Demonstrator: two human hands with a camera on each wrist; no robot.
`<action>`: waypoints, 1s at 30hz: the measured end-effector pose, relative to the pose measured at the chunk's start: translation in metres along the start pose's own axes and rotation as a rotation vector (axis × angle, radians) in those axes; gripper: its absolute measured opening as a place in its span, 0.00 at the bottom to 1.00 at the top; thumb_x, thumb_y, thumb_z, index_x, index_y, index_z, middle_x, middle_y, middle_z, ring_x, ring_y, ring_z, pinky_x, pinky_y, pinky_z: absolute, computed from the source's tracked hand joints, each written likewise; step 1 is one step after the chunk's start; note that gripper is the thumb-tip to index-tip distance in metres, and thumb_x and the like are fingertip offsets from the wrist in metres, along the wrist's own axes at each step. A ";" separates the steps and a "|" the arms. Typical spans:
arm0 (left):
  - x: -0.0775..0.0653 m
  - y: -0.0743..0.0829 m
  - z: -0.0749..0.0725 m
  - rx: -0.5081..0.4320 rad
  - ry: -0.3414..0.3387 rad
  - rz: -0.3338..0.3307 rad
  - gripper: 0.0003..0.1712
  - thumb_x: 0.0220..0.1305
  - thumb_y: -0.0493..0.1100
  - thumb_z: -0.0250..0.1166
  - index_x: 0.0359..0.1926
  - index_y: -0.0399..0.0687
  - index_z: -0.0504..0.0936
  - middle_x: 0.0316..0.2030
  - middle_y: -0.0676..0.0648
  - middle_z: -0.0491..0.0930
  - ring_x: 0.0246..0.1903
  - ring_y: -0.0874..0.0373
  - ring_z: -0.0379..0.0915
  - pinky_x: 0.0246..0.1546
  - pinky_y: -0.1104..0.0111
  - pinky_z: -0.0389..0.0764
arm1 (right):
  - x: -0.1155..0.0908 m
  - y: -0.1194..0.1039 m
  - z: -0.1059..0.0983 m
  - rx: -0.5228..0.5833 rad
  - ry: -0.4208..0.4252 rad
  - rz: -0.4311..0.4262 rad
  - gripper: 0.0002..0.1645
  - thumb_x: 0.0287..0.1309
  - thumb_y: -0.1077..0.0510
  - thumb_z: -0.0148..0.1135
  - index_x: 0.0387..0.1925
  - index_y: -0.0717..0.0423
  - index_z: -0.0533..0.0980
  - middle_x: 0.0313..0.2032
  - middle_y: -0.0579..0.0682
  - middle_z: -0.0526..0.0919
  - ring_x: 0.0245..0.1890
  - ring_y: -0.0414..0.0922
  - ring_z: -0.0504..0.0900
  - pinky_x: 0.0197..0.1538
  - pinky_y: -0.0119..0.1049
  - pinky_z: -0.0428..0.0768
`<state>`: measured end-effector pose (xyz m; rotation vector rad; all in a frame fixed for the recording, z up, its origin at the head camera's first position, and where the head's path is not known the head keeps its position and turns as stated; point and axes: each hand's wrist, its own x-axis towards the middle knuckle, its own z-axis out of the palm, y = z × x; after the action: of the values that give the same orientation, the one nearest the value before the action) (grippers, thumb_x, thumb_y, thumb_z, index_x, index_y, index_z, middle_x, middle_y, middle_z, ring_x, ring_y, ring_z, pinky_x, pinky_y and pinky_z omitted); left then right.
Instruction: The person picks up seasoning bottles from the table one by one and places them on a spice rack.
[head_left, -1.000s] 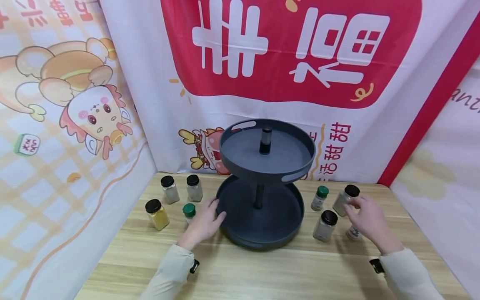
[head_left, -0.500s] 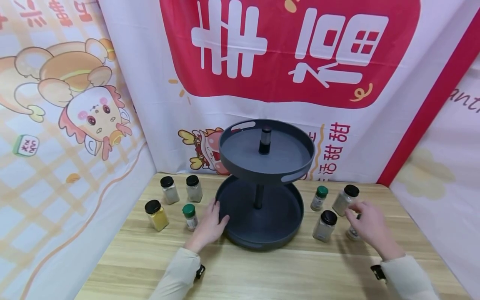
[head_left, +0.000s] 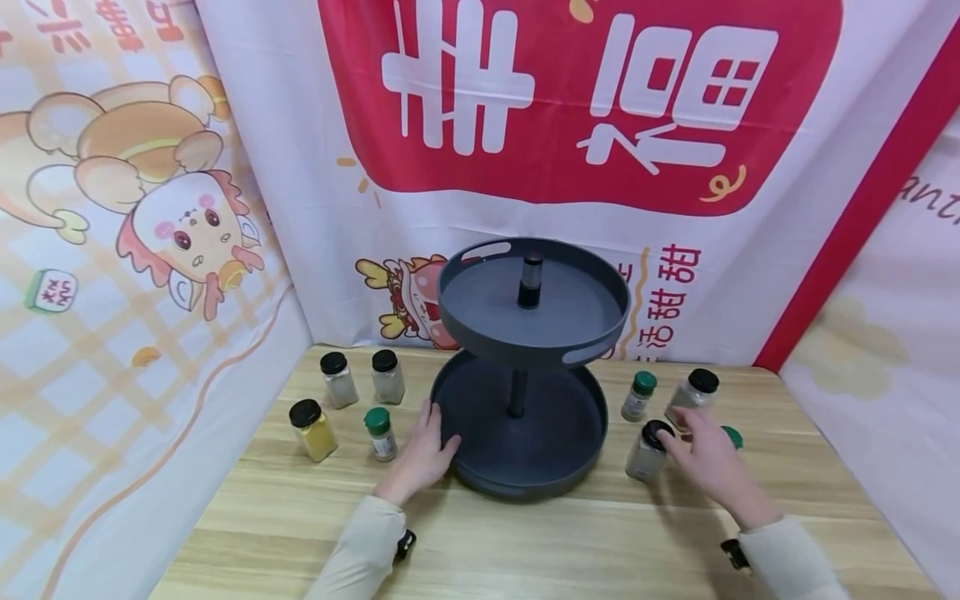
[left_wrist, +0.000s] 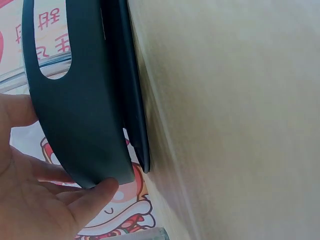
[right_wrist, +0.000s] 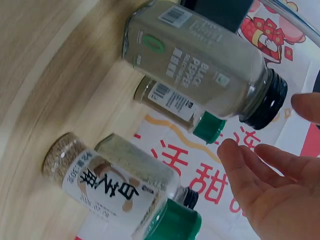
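A dark grey two-tier round tray [head_left: 517, 467] stands mid-table. My left hand [head_left: 422, 457] holds the lower tier's left rim. The left wrist view shows fingers and thumb around the tray wall [left_wrist: 85, 115]. Over at the right, my right hand [head_left: 708, 462] hovers at a clear square black pepper jar [head_left: 645, 460] with a black cap. Its thumb and fingers are spread about the jar's cap [right_wrist: 267, 100], with a visible gap in the right wrist view. Below that jar in the same view are a green-capped sesame jar [right_wrist: 110, 185] and another green-capped bottle [right_wrist: 170, 102].
A black-capped jar [head_left: 692, 404] and a small green-capped bottle [head_left: 637, 397] stand behind the right hand. On the left are a yellow-filled jar [head_left: 317, 433], two black-capped jars [head_left: 342, 387] and a green-capped bottle [head_left: 382, 437]. A printed cloth [head_left: 300, 208] hangs behind the table.
My right hand has moved left from above the sesame jar to the black pepper jar, uncovering the sesame jar's green cap. My left hand has shifted slightly right and settled at the tray rim.
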<state>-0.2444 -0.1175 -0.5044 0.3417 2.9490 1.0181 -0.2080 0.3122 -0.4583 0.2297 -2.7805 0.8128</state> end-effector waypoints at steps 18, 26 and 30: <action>0.001 -0.005 0.005 -0.153 -0.009 -0.034 0.42 0.70 0.43 0.53 0.70 0.25 0.40 0.70 0.28 0.37 0.70 0.39 0.35 0.67 0.50 0.47 | -0.002 0.006 0.018 0.022 -0.021 -0.082 0.36 0.58 0.53 0.65 0.58 0.74 0.65 0.51 0.72 0.73 0.47 0.61 0.76 0.42 0.52 0.79; 0.006 -0.005 0.007 -0.275 0.001 -0.070 0.42 0.69 0.39 0.51 0.70 0.26 0.35 0.70 0.28 0.36 0.70 0.39 0.34 0.68 0.50 0.44 | 0.000 0.011 0.019 0.048 -0.068 -0.054 0.37 0.58 0.50 0.65 0.59 0.71 0.65 0.52 0.73 0.73 0.48 0.63 0.77 0.41 0.51 0.80; 0.009 -0.008 0.008 -0.323 0.020 -0.059 0.41 0.68 0.36 0.51 0.70 0.25 0.35 0.69 0.26 0.38 0.69 0.37 0.35 0.67 0.48 0.44 | 0.002 0.014 0.020 0.057 -0.087 -0.047 0.38 0.55 0.51 0.67 0.60 0.69 0.65 0.51 0.72 0.74 0.47 0.61 0.77 0.39 0.49 0.81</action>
<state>-0.2542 -0.1168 -0.5146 0.2372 2.7250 1.4652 -0.2165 0.3131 -0.4813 0.3478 -2.8231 0.8913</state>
